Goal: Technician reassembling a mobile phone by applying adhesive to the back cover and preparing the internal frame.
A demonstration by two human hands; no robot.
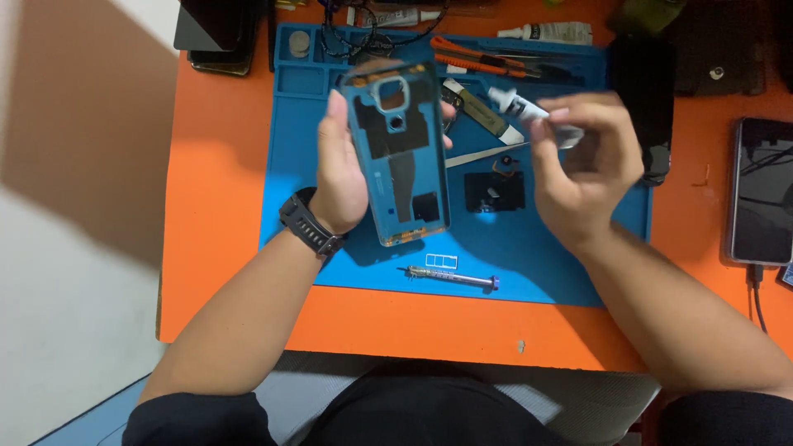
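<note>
Left hand (340, 169) grips the phone back cover (398, 153) upright over the blue mat (537, 264), long axis running away from the person. Right hand (582, 165), just right of cover, pinches a small glue tube (529, 111), nozzle aimed toward cover.

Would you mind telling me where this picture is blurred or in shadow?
Head view: the right hand and its small tube are motion-blurred; the phone back cover in the left hand is fairly sharp and shadows the blue mat.
</note>
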